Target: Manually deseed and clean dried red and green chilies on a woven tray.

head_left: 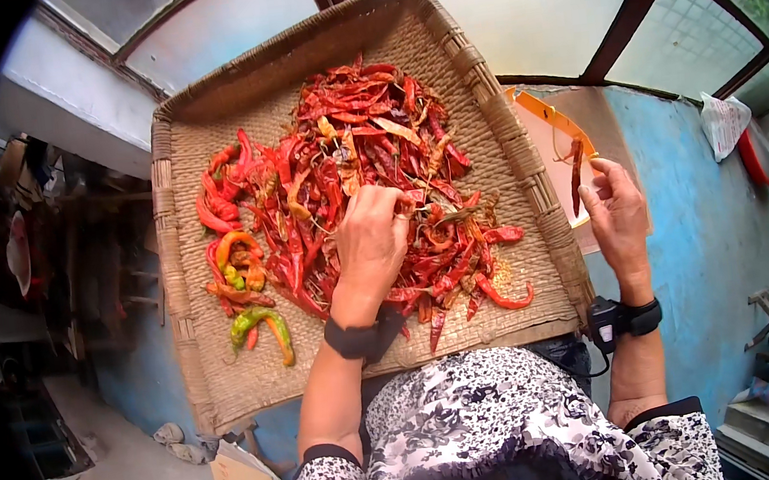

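A large heap of dried red chili peppers (303, 188) lies in a woven, square basket tray (231, 390) in front of me. My left hand (373, 237) is over the middle of the heap, its fingers curled and pinched down at the peppers. What sits between those fingertips is hidden. Beyond the tray's right edge, my right hand (616, 209) pinches a dark red dried chili pepper (577, 182) upright between thumb and fingers. It hangs over an open box (540, 151) with a yellow-orange rim, partly covered by the tray.
Greenish and orange peppers (266, 325) lie apart at the tray's left side. Loose seeds (502, 274) are scattered near its right corner. Framed window panes (510, 12) stand behind. A white plastic bag (725, 125) and a red basin (759, 155) are at the far right.
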{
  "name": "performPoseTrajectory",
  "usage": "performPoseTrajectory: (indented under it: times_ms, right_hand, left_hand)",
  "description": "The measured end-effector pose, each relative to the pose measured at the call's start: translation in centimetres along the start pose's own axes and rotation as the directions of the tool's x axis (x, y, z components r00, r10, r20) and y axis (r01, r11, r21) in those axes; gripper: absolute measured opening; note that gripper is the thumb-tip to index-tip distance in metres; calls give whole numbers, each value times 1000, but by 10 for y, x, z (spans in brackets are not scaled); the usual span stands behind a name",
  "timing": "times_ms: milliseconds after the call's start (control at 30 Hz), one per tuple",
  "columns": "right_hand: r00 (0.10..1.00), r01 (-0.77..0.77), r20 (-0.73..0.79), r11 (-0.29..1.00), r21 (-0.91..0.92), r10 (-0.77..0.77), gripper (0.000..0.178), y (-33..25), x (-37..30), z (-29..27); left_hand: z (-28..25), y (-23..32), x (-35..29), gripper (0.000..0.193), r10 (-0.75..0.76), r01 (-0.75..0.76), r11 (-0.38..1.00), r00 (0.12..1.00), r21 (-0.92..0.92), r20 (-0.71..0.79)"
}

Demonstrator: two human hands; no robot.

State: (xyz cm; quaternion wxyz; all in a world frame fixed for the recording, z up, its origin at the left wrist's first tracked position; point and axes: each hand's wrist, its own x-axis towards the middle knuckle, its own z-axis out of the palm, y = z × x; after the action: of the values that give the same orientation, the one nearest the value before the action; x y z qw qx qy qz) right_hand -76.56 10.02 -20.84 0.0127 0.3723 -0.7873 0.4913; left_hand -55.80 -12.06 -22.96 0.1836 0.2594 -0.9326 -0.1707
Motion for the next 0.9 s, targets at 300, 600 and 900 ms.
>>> performPoseTrajectory:
  times_ms: [300, 600, 900]
  right_hand:
    - [875, 245, 327, 909, 336, -356, 48, -79, -16, 109]
    - [818, -47, 556, 946, 321, -148, 13, -64, -39, 108]
    - [736, -440, 441, -133, 888, 513, 34, -9, -9, 44]
  left_hand:
    - [-30, 19, -34, 20, -376, 219, 414, 925, -884, 53]
    - [-11, 12, -64, 31, -412, 238, 273, 905, -932, 110]
    - [-10, 5, -59, 19, -515, 254, 344, 856, -904, 44]
